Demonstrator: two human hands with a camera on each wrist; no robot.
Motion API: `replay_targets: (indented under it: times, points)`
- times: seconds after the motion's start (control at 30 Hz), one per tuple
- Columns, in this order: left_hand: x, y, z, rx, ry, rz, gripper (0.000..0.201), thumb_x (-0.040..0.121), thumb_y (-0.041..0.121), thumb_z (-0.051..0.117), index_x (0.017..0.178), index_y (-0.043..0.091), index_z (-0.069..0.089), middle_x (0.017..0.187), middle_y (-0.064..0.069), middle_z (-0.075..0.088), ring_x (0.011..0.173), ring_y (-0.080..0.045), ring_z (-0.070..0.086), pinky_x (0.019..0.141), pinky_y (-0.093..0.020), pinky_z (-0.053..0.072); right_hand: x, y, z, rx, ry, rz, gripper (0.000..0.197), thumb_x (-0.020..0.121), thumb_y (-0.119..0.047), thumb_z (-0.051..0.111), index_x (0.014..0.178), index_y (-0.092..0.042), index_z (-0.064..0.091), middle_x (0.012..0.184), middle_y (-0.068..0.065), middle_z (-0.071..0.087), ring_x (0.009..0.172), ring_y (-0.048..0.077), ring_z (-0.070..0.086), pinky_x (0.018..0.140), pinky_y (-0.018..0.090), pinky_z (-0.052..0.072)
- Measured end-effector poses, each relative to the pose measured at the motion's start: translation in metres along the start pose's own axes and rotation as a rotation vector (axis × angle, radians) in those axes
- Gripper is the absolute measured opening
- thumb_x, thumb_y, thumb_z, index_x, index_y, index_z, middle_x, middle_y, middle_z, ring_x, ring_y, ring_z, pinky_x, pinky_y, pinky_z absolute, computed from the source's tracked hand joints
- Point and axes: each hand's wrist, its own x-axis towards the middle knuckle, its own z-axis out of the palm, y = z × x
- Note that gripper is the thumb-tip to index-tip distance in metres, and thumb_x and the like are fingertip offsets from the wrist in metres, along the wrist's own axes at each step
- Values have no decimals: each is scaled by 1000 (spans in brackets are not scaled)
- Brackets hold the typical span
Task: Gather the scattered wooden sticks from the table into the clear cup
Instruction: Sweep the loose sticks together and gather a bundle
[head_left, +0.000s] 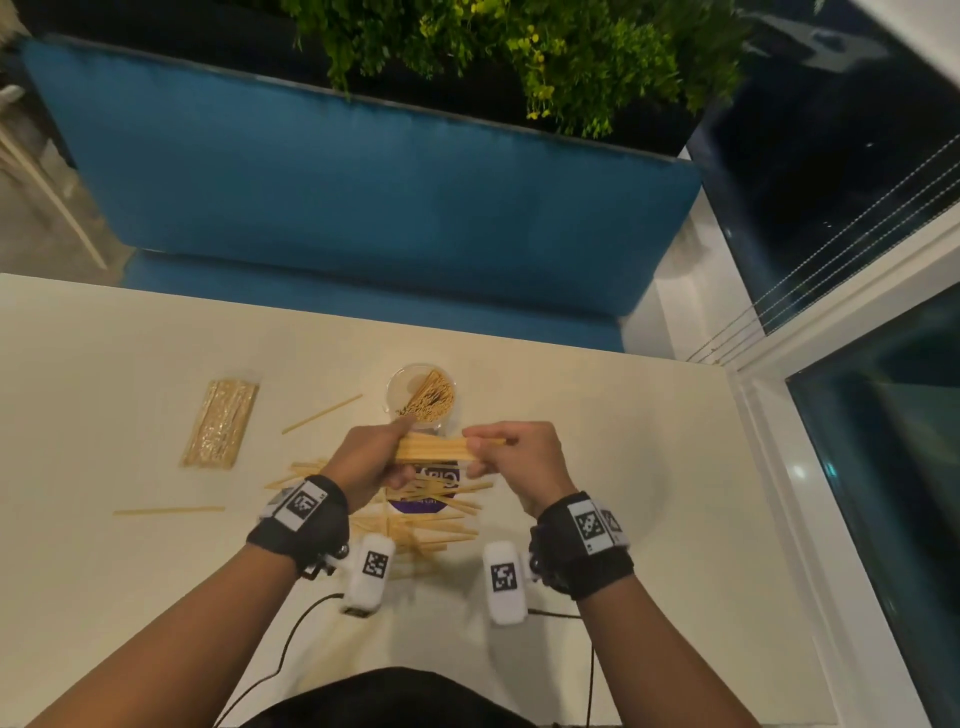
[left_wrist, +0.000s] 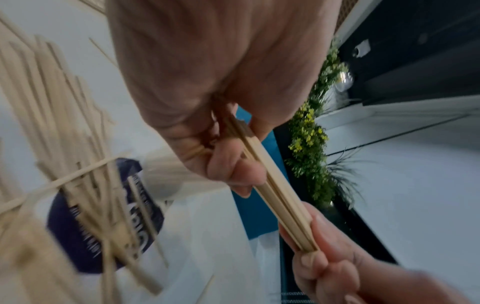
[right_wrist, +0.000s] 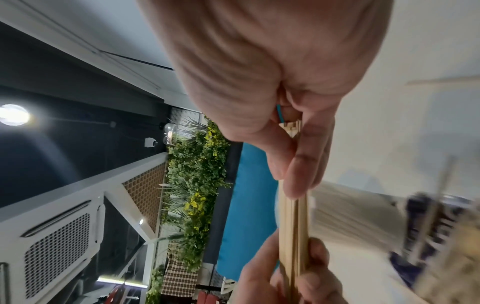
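Wooden sticks (head_left: 434, 449) lie level between our left hand (head_left: 371, 460) and right hand (head_left: 511, 460), fingers gripping both ends to square them, near the clear cup (head_left: 422, 397) on the tabletop (head_left: 597, 441).

Black wrist straps (head_left: 304, 535) with square-coded white tags, white camera pods (head_left: 370, 574), thin black cables (head_left: 291, 639), bare forearms

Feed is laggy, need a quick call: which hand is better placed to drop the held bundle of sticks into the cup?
Probably left. The left hand wraps the bundle near one end, right below the cup. The right hand only pinches the other end, farther from the cup.
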Motion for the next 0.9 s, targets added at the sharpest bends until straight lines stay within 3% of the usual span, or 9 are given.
replay_targets:
  times: [0.1, 0.17, 0.27, 0.33, 0.43, 0.5, 0.57, 0.73, 0.9]
  points:
    - [3, 24, -22, -83, 4, 47, 49, 106, 41, 44, 98, -4, 63, 75, -17, 65, 53, -23, 55, 42, -26, 47, 17, -23, 2, 5, 35, -53, 17, 87, -6, 80, 90, -22, 82, 84, 4, 80, 67, 28, 76, 85, 44, 63]
    - [13, 30, -37, -30, 150, 97, 41, 105, 35, 44, 94, 0, 63, 69, -10, 61, 52, -22, 53, 44, -28, 42, 29, -36, 3, 22, 95, -72, 17, 87, -6, 80, 91, -22, 82, 83, 1, 80, 67, 28, 77, 88, 41, 62]
    - [31, 29, -51, 395, 370, 275, 21, 92, 20, 59, 111, 11, 63, 96, -8, 68, 79, -25, 65, 69, -38, 54, 45, -50, 5, -47, 206, -93, 12, 89, -8, 78, 95, -18, 82, 89, 2, 78, 64, 20, 76, 75, 22, 61]
    - [38, 27, -50, 616, 262, 345, 50, 84, 19, 73, 131, 16, 54, 124, -9, 61, 102, -25, 64, 86, -39, 54, 54, -54, 8, -162, 252, -108, 10, 90, -10, 78, 98, -14, 83, 89, 1, 76, 58, 14, 74, 59, 8, 52]
    - [45, 24, -43, 797, 48, 407, 99, 75, 31, 86, 155, 17, 29, 154, -6, 41, 134, -24, 48, 108, -40, 43, 68, -58, 24, -334, 260, -118, 9, 93, -8, 75, 99, -8, 81, 92, 4, 73, 58, 13, 72, 52, 7, 49]
    - [50, 22, -39, 810, -6, 452, 111, 70, 39, 89, 158, 18, 24, 157, -3, 39, 140, -23, 42, 114, -41, 37, 75, -60, 39, -513, 258, -183, 13, 96, -7, 71, 104, -6, 80, 105, 8, 71, 79, 18, 73, 72, 18, 60]
    - [53, 19, -37, 783, -13, 480, 109, 70, 40, 89, 157, 20, 27, 154, -2, 46, 139, -22, 45, 114, -40, 37, 80, -62, 53, -687, 226, -256, 19, 99, -6, 64, 113, -7, 77, 117, 8, 65, 98, 21, 68, 88, 24, 55]
    - [53, 19, -38, 735, -17, 521, 101, 72, 40, 88, 154, 22, 33, 150, 1, 51, 132, -16, 49, 108, -33, 39, 87, -61, 81, -1057, 95, -437, 21, 99, -6, 59, 118, -8, 69, 116, 10, 61, 110, 26, 60, 85, 29, 48]
    - [49, 20, -38, 695, -21, 580, 88, 76, 27, 86, 150, 18, 40, 143, -1, 57, 121, -14, 54, 102, -28, 41, 76, -17, 97, -1027, 160, -573, 50, 97, -20, 43, 144, -7, 53, 150, 10, 51, 143, 27, 39, 118, 41, 32]
